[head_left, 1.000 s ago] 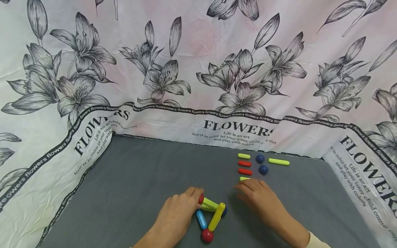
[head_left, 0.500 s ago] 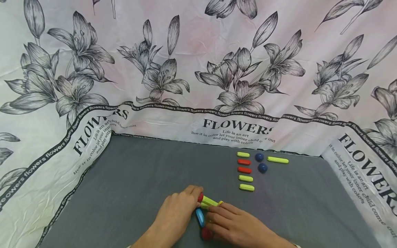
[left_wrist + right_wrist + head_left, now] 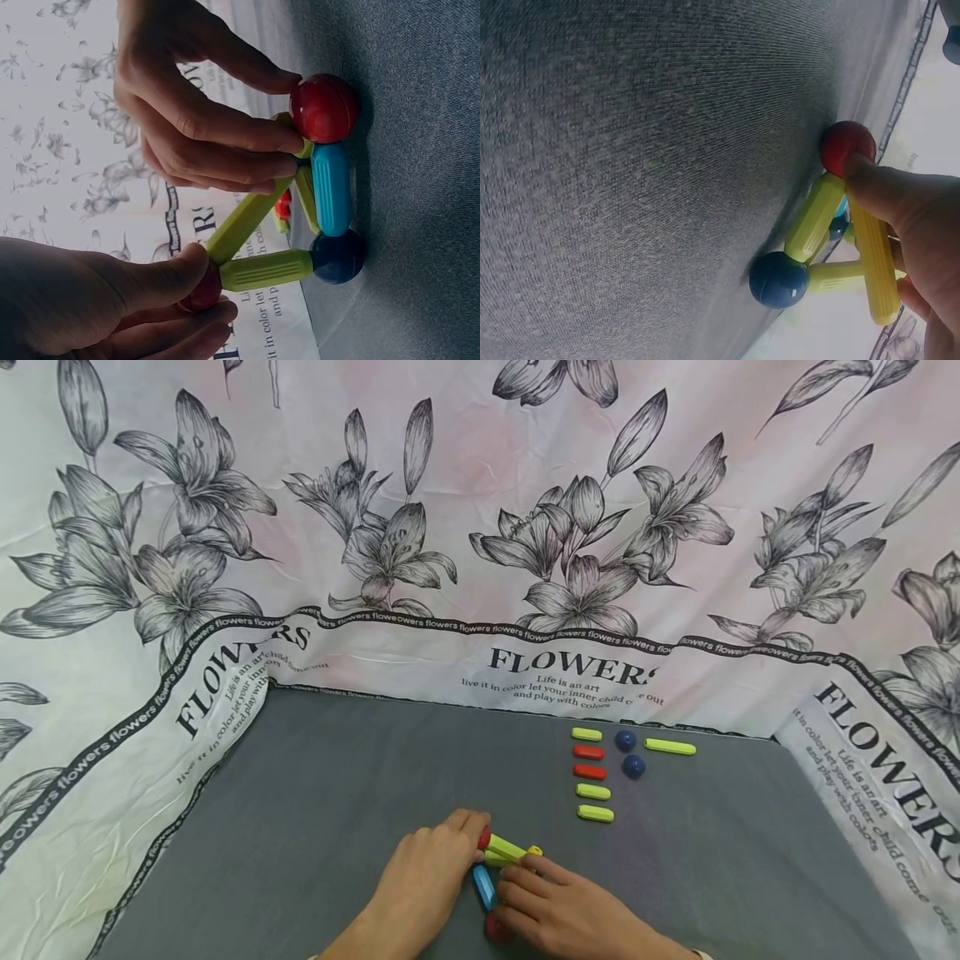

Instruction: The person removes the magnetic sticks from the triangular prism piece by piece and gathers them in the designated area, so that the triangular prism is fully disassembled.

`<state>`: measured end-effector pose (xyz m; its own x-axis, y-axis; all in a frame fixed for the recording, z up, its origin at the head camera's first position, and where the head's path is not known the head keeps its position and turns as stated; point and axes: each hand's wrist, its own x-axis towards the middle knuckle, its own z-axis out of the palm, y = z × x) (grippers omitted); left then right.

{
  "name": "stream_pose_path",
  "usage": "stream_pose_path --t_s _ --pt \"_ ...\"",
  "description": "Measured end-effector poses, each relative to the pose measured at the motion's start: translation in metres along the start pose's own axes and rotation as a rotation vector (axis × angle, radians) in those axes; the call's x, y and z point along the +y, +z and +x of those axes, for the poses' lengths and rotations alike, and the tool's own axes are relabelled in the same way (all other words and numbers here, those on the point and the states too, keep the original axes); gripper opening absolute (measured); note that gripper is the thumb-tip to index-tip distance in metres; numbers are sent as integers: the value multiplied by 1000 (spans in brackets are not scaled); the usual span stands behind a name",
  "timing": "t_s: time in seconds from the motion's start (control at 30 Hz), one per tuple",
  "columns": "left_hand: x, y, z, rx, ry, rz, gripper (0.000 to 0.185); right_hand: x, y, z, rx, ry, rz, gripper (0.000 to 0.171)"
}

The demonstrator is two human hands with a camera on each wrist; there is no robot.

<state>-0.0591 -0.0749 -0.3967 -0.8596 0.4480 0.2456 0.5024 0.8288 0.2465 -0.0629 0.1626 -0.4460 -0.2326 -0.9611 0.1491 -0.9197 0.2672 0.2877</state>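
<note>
A small frame of sticks and balls stands on the grey cloth. My left hand (image 3: pixel 427 868) pinches its raised red ball (image 3: pixel 201 291) between thumb and fingers. Green sticks (image 3: pixel 266 271) run from that ball, one of them down to a dark blue ball (image 3: pixel 338 256). A blue stick (image 3: pixel 331 189) joins that blue ball to a lower red ball (image 3: pixel 325 109). My right hand (image 3: pixel 562 902) holds a yellow stick (image 3: pixel 875 259), its thumb at the lower red ball and its fingers behind the stick. A second dark blue ball (image 3: pixel 778 280) sits at another low corner.
Short yellow-green sticks (image 3: pixel 595 813) and red sticks (image 3: pixel 589 772) lie in a column at the back right. Beside them are two loose blue balls (image 3: pixel 633 766) and a longer yellow-green stick (image 3: pixel 670 747). A flowered cloth (image 3: pixel 390 660) hangs behind the grey surface (image 3: pixel 360 777).
My right hand has moved left and down from beside the loose sticks to the yellow stick, uncovering the nearest short sticks. My left hand stays at the raised red ball.
</note>
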Motion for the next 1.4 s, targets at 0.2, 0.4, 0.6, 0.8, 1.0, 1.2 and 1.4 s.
stream_pose_path --t_s 0.2,0.4,0.6,0.8,1.0,1.2,1.4 --pt "1 1 0 1 -7 -9 27 0 1 1 15 -6 -55 20" --pt "0 1 0 -2 -11 -21 26 0 0 3 17 -1 -80 20" --pt "0 1 0 -9 -16 -26 26 -1 1 3 15 -3 -87 22" --pt "0 1 -1 -9 -17 -30 27 -5 1 2 22 17 -73 19" --pt "0 1 -1 -10 -21 -30 28 -8 1 0 16 45 -48 18" --pt "0 1 -1 -13 -21 -22 29 -10 0 -3 -18 58 -34 25" --pt "0 0 1 -37 -26 -27 30 -13 1 -4 -18 76 -30 26"
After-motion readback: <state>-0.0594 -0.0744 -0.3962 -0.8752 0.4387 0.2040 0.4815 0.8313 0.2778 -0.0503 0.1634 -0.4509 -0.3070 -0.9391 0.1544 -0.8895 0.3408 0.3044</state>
